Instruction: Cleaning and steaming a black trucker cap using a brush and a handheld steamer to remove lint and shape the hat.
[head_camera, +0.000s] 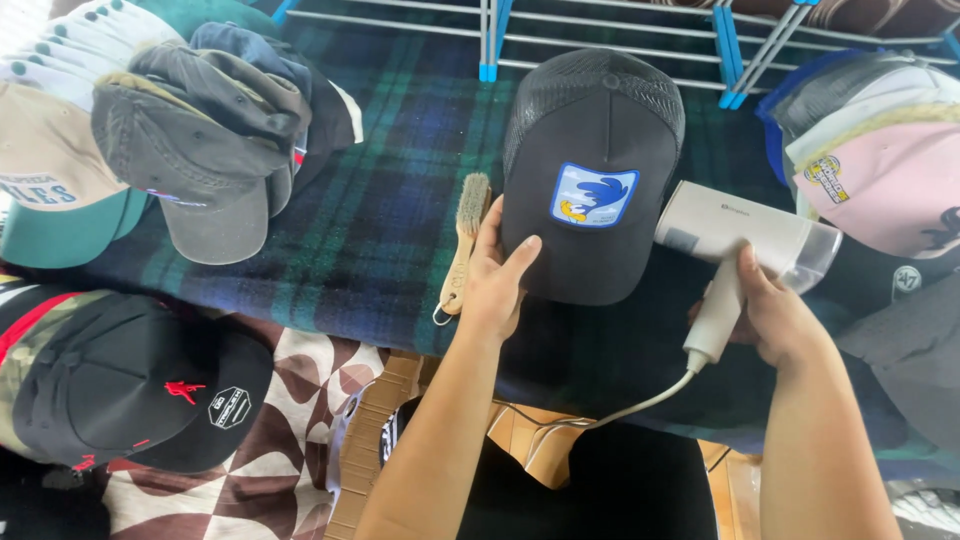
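The left hand (495, 285) grips the brim of a black mesh-backed cap with a blue square patch (590, 170), thumb on top of the brim and fingers closed under its edge. The cap sits on a dark blue and green plaid cloth (380, 200) which covers the counter. The right hand (775, 320) is closed around the handle of a white handheld hair dryer with a white cord (735, 240); its nozzle points at the right side of the cap, just beside it. A wooden brush with pale bristles (466, 240) lies on the cloth, touching the left hand. A pile of grey and dark caps (210, 130) lies further left, well apart.
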